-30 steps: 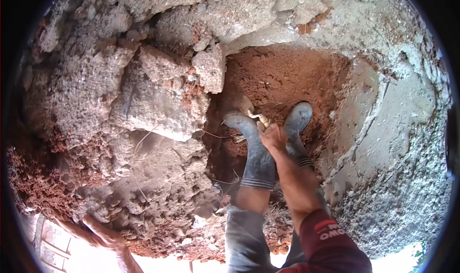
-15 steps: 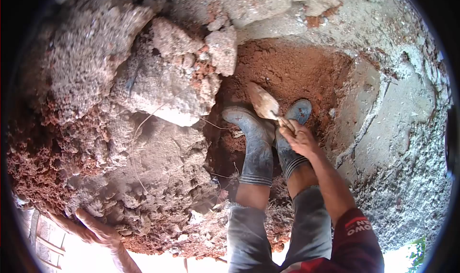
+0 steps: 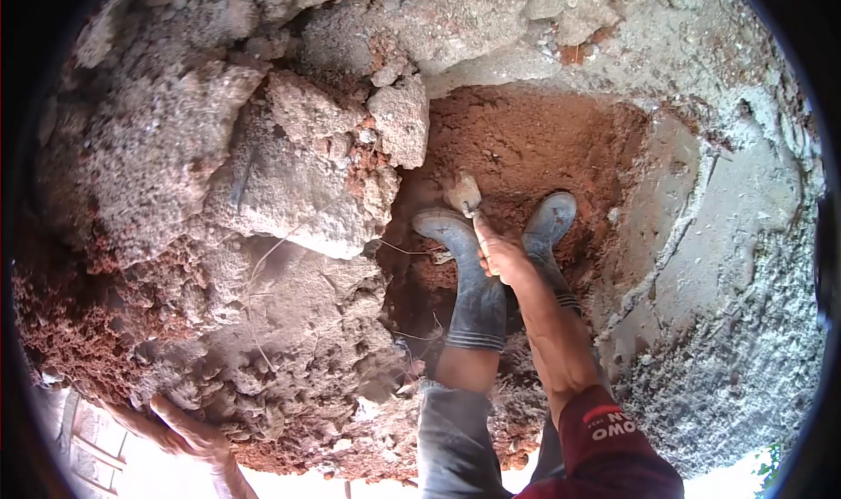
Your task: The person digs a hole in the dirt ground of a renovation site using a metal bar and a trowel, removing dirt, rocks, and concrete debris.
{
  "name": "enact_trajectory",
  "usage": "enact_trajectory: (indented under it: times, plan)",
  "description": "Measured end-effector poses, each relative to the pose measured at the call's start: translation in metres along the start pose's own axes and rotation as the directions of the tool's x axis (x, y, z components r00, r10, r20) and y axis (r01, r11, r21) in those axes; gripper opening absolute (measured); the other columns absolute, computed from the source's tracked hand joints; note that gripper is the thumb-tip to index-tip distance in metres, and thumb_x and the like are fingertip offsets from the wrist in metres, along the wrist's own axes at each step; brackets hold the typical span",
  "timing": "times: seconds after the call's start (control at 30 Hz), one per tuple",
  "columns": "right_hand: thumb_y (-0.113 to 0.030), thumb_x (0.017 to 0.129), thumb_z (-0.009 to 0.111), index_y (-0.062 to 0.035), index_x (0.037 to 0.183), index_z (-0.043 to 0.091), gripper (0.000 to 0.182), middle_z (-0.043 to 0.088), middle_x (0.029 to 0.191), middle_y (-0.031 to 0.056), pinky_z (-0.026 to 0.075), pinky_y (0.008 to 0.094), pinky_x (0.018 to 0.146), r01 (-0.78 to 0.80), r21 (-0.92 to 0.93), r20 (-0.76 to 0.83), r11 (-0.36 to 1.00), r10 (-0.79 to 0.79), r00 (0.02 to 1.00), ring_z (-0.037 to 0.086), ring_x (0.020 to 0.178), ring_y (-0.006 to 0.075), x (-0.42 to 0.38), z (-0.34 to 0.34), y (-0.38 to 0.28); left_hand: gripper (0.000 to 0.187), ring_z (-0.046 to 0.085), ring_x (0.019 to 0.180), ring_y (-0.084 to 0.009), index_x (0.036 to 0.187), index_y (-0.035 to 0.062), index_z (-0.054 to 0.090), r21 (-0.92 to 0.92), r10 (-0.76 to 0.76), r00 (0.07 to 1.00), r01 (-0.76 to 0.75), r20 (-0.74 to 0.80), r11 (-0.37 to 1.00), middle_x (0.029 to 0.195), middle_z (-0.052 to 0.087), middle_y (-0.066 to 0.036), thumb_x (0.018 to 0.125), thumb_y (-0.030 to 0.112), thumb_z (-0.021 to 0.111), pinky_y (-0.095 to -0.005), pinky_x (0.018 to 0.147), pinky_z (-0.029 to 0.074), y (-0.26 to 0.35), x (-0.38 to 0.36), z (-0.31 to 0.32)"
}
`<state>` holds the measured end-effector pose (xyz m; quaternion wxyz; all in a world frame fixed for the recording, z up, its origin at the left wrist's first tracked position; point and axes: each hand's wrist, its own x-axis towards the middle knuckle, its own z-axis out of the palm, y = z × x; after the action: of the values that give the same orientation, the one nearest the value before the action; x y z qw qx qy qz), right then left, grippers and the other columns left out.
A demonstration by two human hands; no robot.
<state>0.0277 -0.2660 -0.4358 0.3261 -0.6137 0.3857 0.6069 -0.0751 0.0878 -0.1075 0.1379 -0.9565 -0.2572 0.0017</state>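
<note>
My right hand [image 3: 499, 254] is wrapped round the handle of a trowel [image 3: 464, 192] in the middle of the pit. The soil-stained blade points away from me, its front end low against the reddish soil [image 3: 534, 131], just beyond the toe of my left rubber boot [image 3: 469, 276]. At the lower left, my left hand [image 3: 180, 438] rests against the edge of the broken ground with its fingers stretched out. Nothing shows in it, though its fingertips are partly hidden by the rubble.
Large broken concrete chunks [image 3: 307, 192] rise on the left, with a thin wire [image 3: 254, 280] across them. A cracked concrete slab [image 3: 727, 219] borders the pit on the right. My right boot [image 3: 552, 219] stands beside the trowel. Loose crumbly earth [image 3: 96, 315] lies at far left.
My right hand has moved left with the trowel, from above the right boot to near the left boot's toe. The blade has turned and looks foreshortened. My left hand stays in place.
</note>
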Motion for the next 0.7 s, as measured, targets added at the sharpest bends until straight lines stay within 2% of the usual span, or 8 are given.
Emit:
enact_trajectory:
  times: [0.03,0.13,0.27,0.37,0.4,0.47,0.57,0.7]
  plan:
    - [-0.047,0.085,0.063,-0.015,0.09,0.059,0.033,0.054,0.059,0.0025,0.036,0.0261,0.032,-0.057,0.251,0.102,0.966,0.032,0.994,0.047,0.038,0.0106,-0.001,-0.009,0.001,0.057,0.027,0.135,-0.0355,0.142,-0.0053,0.024,0.008,0.004,1.0,-0.004,-0.006,1.0,0.146,0.025,-0.026,0.098,0.027,0.04,-0.0458,0.11,0.023,-0.007,-0.006,0.002]
    - [-0.05,0.084,0.064,-0.0159,0.091,0.059,0.035,0.055,0.059,0.0022,0.036,0.0268,0.032,-0.066,0.455,0.259,0.888,-0.061,0.964,0.048,0.04,0.0114,0.013,-0.036,0.024,0.057,0.027,0.135,-0.0351,0.143,-0.0052,0.023,-0.068,-0.04,0.999,0.039,-0.013,0.997,0.146,0.025,-0.027,0.098,0.027,0.04,-0.0456,0.11,0.024,-0.014,-0.014,0.005]
    - [-0.044,0.088,0.06,-0.0121,0.098,0.059,0.033,0.055,0.059,0.0032,0.035,0.0255,0.031,0.083,0.23,0.249,0.97,-0.141,0.958,0.048,0.04,0.0109,-0.006,-0.061,0.01,0.057,0.028,0.134,-0.0343,0.143,-0.0051,0.023,-0.15,-0.086,0.996,0.084,-0.004,0.985,0.145,0.025,-0.027,0.098,0.026,0.041,-0.0451,0.109,0.026,-0.011,-0.01,0.004]
    - [-0.039,0.091,0.058,-0.0074,0.096,0.058,0.032,0.053,0.058,0.0047,0.035,0.0268,0.031,0.091,-0.079,0.271,0.993,-0.067,0.96,0.046,0.039,0.011,-0.043,-0.075,-0.034,0.078,0.039,0.124,-0.048,0.147,0.0208,0.015,0.15,-0.03,1.0,0.03,0.001,0.988,0.141,0.032,-0.027,0.087,0.069,0.025,-0.0649,0.097,0.039,-0.005,-0.005,0.004]
    - [-0.038,0.092,0.058,-0.0064,0.094,0.057,0.032,0.052,0.058,0.0049,0.036,0.0276,0.03,0.065,-0.313,0.25,0.947,0.017,0.968,0.045,0.038,0.0109,-0.052,-0.074,-0.048,0.067,0.034,0.129,-0.0415,0.145,0.0079,0.02,0.023,-0.062,0.998,0.063,-0.004,0.998,0.143,0.029,-0.027,0.092,0.047,0.034,-0.0551,0.103,0.032,-0.006,-0.009,0.004]
    - [-0.039,0.091,0.057,-0.0046,0.091,0.055,0.034,0.049,0.056,0.0051,0.036,0.0291,0.03,0.082,-0.341,0.278,0.937,0.017,0.96,0.044,0.037,0.0122,-0.051,-0.061,-0.066,0.058,0.03,0.134,-0.035,0.142,-0.005,0.024,-0.102,-0.1,0.995,0.099,-0.005,0.99,0.145,0.025,-0.027,0.097,0.025,0.043,-0.0452,0.109,0.026,-0.009,-0.013,0.003]
    - [-0.05,0.088,0.057,-0.0063,0.092,0.054,0.044,0.047,0.062,0.0019,0.039,0.0288,0.04,-0.14,-0.421,0.303,0.896,0.285,0.91,0.047,0.047,0.0136,-0.024,-0.046,-0.087,0.058,0.03,0.133,-0.0357,0.143,-0.0047,0.024,-0.107,-0.077,0.997,0.076,-0.013,0.991,0.145,0.025,-0.027,0.097,0.026,0.042,-0.0455,0.109,0.025,-0.013,-0.012,0.004]
    - [-0.058,0.086,0.054,-0.0124,0.094,0.055,0.046,0.049,0.066,0.0016,0.039,0.0292,0.044,-0.196,-0.138,0.337,0.971,0.232,0.912,0.048,0.051,0.0138,-0.043,-0.008,-0.056,0.058,0.026,0.135,-0.0355,0.142,-0.0037,0.025,0.024,0.004,1.0,-0.004,0.011,1.0,0.146,0.025,-0.025,0.098,0.028,0.042,-0.0468,0.11,0.023,-0.004,-0.004,-0.002]
